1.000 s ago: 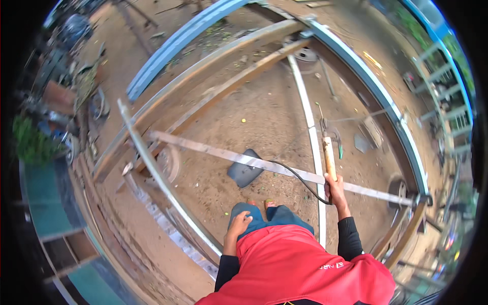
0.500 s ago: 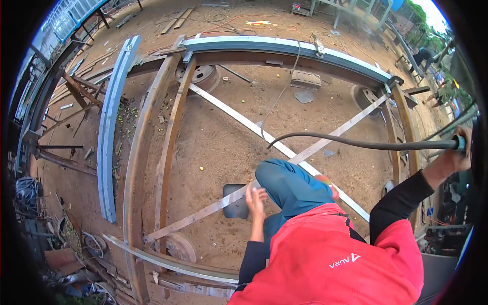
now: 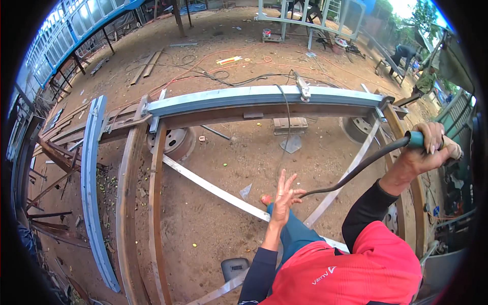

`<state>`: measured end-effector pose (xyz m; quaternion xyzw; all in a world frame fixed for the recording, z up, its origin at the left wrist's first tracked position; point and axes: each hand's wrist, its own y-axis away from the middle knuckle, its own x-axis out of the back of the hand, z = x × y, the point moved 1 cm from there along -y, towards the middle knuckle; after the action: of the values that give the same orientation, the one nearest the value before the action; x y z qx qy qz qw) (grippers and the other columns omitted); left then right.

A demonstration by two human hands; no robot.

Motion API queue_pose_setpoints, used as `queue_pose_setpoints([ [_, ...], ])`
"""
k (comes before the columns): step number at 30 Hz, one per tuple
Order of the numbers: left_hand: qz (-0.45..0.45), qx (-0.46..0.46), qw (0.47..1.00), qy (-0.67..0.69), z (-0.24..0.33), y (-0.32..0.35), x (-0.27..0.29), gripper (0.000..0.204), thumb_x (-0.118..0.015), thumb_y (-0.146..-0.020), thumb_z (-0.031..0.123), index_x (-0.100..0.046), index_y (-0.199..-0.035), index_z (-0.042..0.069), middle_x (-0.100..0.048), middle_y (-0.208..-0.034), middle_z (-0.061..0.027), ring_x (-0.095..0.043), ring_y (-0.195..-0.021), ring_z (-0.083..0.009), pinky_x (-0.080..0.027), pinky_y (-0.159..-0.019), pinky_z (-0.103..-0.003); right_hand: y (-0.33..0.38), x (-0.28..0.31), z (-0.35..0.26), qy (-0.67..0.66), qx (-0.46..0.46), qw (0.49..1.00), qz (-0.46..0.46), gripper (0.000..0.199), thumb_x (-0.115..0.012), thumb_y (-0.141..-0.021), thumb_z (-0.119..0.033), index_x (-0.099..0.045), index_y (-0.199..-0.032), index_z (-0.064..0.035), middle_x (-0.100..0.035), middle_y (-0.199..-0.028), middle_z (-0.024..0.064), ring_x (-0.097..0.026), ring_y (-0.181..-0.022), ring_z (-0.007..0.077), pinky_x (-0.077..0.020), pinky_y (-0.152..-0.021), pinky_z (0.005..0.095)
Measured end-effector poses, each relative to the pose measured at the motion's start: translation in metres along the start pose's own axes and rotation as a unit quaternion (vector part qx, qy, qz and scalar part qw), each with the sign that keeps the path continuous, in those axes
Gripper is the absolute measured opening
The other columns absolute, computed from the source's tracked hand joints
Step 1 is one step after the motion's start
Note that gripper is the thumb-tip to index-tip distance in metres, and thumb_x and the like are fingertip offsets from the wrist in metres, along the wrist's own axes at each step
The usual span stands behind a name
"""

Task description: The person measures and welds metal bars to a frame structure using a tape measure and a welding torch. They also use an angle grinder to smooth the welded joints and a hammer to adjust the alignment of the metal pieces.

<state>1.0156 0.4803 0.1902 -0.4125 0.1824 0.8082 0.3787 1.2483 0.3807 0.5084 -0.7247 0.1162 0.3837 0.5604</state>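
My right hand (image 3: 432,147), raised at the right, is closed around a teal-ended tool (image 3: 416,139) with a thick black cable (image 3: 361,166). The fingers hide most of the tool, so its kind does not show. From it the cable sags left toward my left hand (image 3: 283,199). That hand is in mid-air over the steel frame with its fingers spread, close to the cable; whether they touch I cannot tell. A thinner stretch of cable (image 3: 288,114) hangs over the grey steel bars (image 3: 218,97) on the far side, near a metal clamp (image 3: 303,89).
Flat diagonal strips (image 3: 213,188) cross inside the rusty frame (image 3: 133,203), which rests on wheel rims (image 3: 173,142). Grey bars (image 3: 92,188) lie to the left. Orange and black cords (image 3: 229,76) trail over the dirt beyond. A person (image 3: 426,80) is at the far right.
My view has tilted up toward the far side. My left hand has risen forward from the near diagonal strip. My right hand has come inward with the tool, and the cable now slopes down leftward.
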Motion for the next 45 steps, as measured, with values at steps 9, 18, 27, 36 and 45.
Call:
queue_pose_setpoints([
  [9,0.117,0.403,0.908,-0.003,-0.111,-0.180,0.156,0.040,-0.063,-0.088,0.028,-0.059,-0.121,0.007,-0.064,-0.082,-0.0060,-0.061,-0.068,-0.0153,-0.052,-0.058,-0.030,-0.135,0.223,0.300,-0.370,-0.205,0.889,0.175,0.031,-0.056,-0.097,-0.028,-0.040,-0.090,-0.0024,-0.042,-0.052,0.0012,-0.045,-0.036,0.0114,-0.0414,-0.031,0.0246],
  [18,0.386,0.625,0.672,0.091,-0.122,-0.226,0.272,0.034,-0.050,-0.077,-0.007,-0.050,-0.111,-0.008,-0.056,-0.107,-0.0267,-0.065,-0.065,-0.0309,-0.058,-0.051,-0.038,-0.330,0.150,0.245,-0.392,-0.202,0.898,0.010,0.016,-0.048,-0.087,0.004,-0.035,-0.086,-0.0028,-0.049,-0.053,0.0091,-0.049,-0.032,0.0155,-0.0497,-0.026,0.0282],
  [27,0.072,-0.366,0.887,-0.272,0.526,-0.475,0.090,0.044,-0.048,-0.071,-0.010,-0.049,-0.115,-0.008,-0.057,-0.074,-0.0061,-0.057,-0.056,-0.0148,-0.046,-0.050,-0.024,-0.332,0.185,0.238,0.117,-0.216,0.969,-0.026,0.029,-0.050,-0.099,-0.029,-0.038,-0.094,-0.0023,-0.040,-0.053,0.0027,-0.041,-0.034,0.0123,-0.0362,-0.029,0.0235],
  [36,0.201,-0.038,0.683,-0.701,0.558,-0.553,0.237,0.045,-0.040,-0.078,-0.010,-0.066,-0.111,0.004,-0.064,-0.072,-0.0136,-0.065,-0.065,-0.0241,-0.051,-0.061,-0.040,-0.250,0.323,0.453,0.350,-0.263,0.875,0.204,0.036,-0.055,-0.097,-0.042,-0.048,-0.093,-0.0068,-0.033,-0.048,-0.0021,-0.032,-0.031,0.0080,-0.0282,-0.029,0.0227],
  [45,0.329,0.147,0.906,-0.222,0.454,-0.680,0.487,0.015,-0.049,-0.083,-0.001,-0.051,-0.098,-0.003,-0.068,-0.095,-0.0206,-0.069,-0.076,-0.0263,-0.052,-0.059,-0.031,-0.273,0.410,0.602,0.583,-0.401,0.682,0.184,0.034,-0.062,-0.093,-0.033,-0.047,-0.077,-0.0073,-0.038,-0.045,-0.0009,-0.035,-0.031,0.0098,-0.0290,-0.029,0.0243],
])
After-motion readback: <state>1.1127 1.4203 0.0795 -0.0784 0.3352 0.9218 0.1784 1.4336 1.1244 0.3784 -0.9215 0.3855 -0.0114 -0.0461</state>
